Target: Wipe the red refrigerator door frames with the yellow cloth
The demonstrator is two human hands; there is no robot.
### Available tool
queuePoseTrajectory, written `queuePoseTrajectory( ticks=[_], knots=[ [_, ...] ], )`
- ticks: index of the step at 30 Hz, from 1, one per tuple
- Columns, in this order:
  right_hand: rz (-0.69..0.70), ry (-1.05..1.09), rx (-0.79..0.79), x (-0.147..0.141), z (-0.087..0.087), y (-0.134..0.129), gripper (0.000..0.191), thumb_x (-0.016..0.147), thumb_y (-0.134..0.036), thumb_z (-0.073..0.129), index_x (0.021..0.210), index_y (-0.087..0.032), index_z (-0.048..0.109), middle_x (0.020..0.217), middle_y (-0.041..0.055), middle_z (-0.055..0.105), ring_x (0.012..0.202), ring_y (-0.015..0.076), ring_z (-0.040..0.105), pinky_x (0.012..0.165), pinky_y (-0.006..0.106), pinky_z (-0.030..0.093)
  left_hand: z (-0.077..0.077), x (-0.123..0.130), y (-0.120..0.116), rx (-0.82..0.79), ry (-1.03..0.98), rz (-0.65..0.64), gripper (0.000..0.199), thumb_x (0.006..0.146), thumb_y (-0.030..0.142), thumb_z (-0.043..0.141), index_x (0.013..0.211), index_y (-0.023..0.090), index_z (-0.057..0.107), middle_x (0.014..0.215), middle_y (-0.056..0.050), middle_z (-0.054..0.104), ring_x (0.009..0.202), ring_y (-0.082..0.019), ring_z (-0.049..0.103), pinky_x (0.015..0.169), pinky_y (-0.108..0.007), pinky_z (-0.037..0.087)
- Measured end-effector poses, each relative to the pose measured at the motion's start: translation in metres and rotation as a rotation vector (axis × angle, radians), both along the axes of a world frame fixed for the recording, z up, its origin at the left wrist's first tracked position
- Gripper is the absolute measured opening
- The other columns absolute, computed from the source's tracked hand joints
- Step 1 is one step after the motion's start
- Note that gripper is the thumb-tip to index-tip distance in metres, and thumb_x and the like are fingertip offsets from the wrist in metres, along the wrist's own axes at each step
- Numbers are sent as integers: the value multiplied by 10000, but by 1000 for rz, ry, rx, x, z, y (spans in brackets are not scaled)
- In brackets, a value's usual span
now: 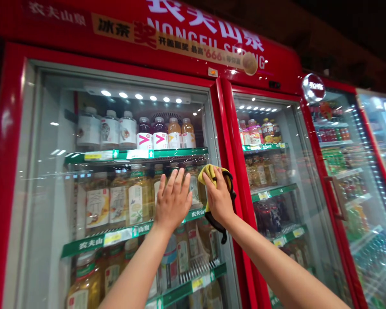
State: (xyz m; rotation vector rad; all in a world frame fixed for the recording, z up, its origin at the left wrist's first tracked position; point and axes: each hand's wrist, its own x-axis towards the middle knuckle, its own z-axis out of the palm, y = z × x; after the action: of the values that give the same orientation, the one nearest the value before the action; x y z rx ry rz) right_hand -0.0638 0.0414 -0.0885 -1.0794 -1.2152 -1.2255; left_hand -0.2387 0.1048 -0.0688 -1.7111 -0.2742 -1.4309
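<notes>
My left hand (173, 201) rests flat against the glass door (180, 159) of a red drinks fridge, its fingers spread and nothing in it. To its right, my right hand (219, 194) presses a yellow cloth with black edging (203, 175) to the same glass, near the door's right edge. Part of the cloth hangs down below the palm. Behind the glass, bottles (135, 199) stand on shelves with green edges.
A second red-framed door (309, 171) is on the right, with a handle (336, 197) farther along. More lit drinks fridges (366, 240) continue at the far right. A red sign panel (116, 47) runs above the doors.
</notes>
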Motion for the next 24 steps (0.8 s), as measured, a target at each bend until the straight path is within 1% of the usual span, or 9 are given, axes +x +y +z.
queuePoseTrajectory(
  ticks=[2,6,8,10,14,16,18,20,24],
  knots=[
    [20,-17,19,4,10,2,550,987,-100,400,1478,-313,528,1633,89,370,1544,291,280,1185,517,413,-1,0,0,6,-18,12,695,944,325,576,1580,183,335,1586,-140,451,1501,-298,369,1286,-537,173],
    [7,36,86,3,83,8,541,969,-71,358,1414,-257,604,1585,117,440,1521,292,334,1196,511,394,-2,1,0,-2,-32,24,723,948,332,569,1596,168,293,1569,-150,473,1493,-296,383,1287,-525,163],
    [-14,65,100,-3,106,10,538,973,-80,362,1426,-261,589,1577,110,453,1522,283,332,1195,510,391,-2,1,0,-6,-25,26,714,946,328,568,1591,166,307,1566,-151,476,1497,-296,375,1290,-521,152],
    [-33,22,61,-7,102,7,516,990,-118,389,1449,-282,560,1576,92,462,1529,268,319,1197,505,390,-2,1,0,-6,-22,35,673,945,326,569,1564,154,368,1562,-154,481,1499,-296,370,1295,-514,134],
    [-69,-247,-150,-1,49,-11,496,999,-153,447,1456,-318,545,1595,61,445,1539,218,296,1195,433,405,-7,-7,3,4,36,54,640,944,333,573,1538,157,415,1579,-145,462,1512,-278,350,1306,-489,88],
    [-93,-312,-215,6,38,-19,521,983,-112,456,1440,-339,560,1591,40,454,1527,200,320,1180,396,424,-8,-19,6,16,73,58,698,942,352,582,1578,193,342,1591,-127,449,1516,-267,344,1307,-494,61],
    [-111,-247,-186,7,52,-19,535,971,-76,444,1416,-337,588,1573,38,480,1510,209,357,1172,395,431,-5,-38,11,18,66,61,774,941,373,592,1613,220,241,1600,-117,436,1517,-269,340,1306,-515,44],
    [-111,-84,-91,-2,87,-11,523,973,-66,420,1402,-301,607,1561,66,494,1499,245,376,1171,435,425,2,-59,18,5,8,61,819,940,384,599,1626,224,181,1616,-126,407,1527,-281,317,1302,-539,54],
    [-85,96,9,-49,141,11,471,999,-127,422,1427,-237,587,1584,110,459,1514,297,340,1178,497,396,21,-95,28,-23,-103,66,769,957,379,579,1620,256,209,1653,-131,336,1550,-301,259,1287,-581,100]
  ],
)
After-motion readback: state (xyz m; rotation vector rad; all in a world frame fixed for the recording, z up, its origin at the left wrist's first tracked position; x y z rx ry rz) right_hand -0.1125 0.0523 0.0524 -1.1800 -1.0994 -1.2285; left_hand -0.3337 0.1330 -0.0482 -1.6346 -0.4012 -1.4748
